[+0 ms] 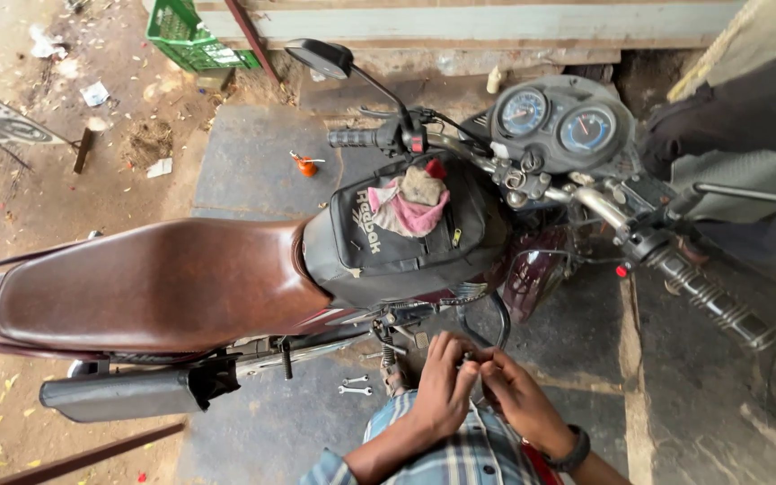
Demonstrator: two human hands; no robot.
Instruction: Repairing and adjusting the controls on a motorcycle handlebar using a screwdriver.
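Both hands meet low in the view, beside the motorcycle (226,287). The left hand (442,391) is curled with its knuckles up, and the right hand (518,400), a dark band at its wrist, curls toward it so that the fingertips of both pinch together on a small metal part (469,357); the part is too small and too covered to tell its kind or which way it points. The forearms come up from a checked shirt at the bottom edge. The motorcycle lies across the view, its long axis running left to right, brown seat (145,283) to the left and handlebar and two round dials (557,121) to the right. A black tank bag (388,242) carries a pink rag (415,211). Two small spanners (355,385) lie on the stone floor (244,162) just left of the hands, near the exhaust pipe (119,395). An orange oil can (305,164) stands beyond the motorcycle, and a green crate (192,36) sits farther back.
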